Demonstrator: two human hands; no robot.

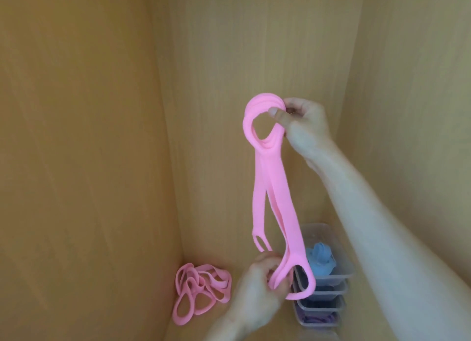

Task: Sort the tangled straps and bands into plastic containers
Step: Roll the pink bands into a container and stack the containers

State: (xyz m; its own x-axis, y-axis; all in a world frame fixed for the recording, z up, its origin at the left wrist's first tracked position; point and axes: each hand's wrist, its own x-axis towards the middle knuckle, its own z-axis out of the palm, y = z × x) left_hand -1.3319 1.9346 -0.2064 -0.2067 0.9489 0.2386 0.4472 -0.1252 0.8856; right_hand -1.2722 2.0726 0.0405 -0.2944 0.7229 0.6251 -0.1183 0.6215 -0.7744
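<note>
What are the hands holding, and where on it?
A bundle of pink straps: right hand pinches the top loop, left hand grips the bottom end.

Light soft, warm, even. Wood panels [89, 136] cast yellow-orange: deeper and dimmer at left of frame, paler at right. Pink strap [270, 187] at centre bright, saturated, edges soft. Faint soft shadow beneath loose pink bands [201, 292] at lower centre. Whole frame slightly blurred, fine detail smeared. Forearm [382, 238] at lower right pale, washed out. Plastic containers [331, 280] at bottom hazy. Panel seams lean and bow toward edges: wide-angle distortion.
</note>
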